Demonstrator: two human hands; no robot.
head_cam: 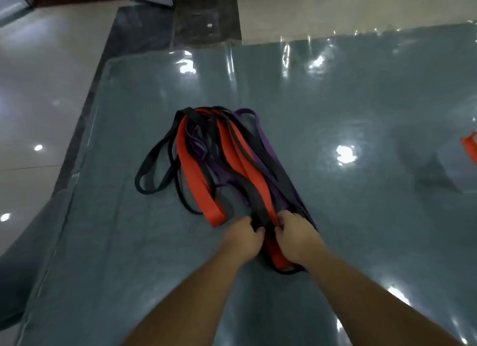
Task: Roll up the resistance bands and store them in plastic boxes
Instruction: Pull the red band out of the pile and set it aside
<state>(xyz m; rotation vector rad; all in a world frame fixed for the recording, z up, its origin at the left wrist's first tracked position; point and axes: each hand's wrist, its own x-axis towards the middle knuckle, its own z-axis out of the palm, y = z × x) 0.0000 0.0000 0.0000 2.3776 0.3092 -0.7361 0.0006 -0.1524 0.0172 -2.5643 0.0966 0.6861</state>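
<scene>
**Both hands gripping the near end of the tangled bands**

Left hand [244,238] and right hand [294,238] are working side by side at the near end of a pile of resistance bands [219,162], fingers curled down into the bundle. The left hand is pinching a black band [258,203] where the strands gather, and the right hand is closing round the same black strands just to the right, with an orange band [277,255] running between the two hands and looping out near the wrists.

The pile is lying near the middle of a grey-green mat [361,216] covered in glossy clear film, which is catching bright ceiling reflections. Orange, black and purple bands are fanning away from the hands toward the far side. A thin black loop [152,173] is spilling out to the left, a wide orange loop [201,191] is lying left of centre, and purple bands [263,139] are trailing along the right edge of the heap.

At the far right edge, well apart from the pile, a translucent plastic box [449,165] is sitting on the mat with something orange [471,144] showing at it. Pale polished floor tiles [38,87] are lying to the left of the mat.
</scene>
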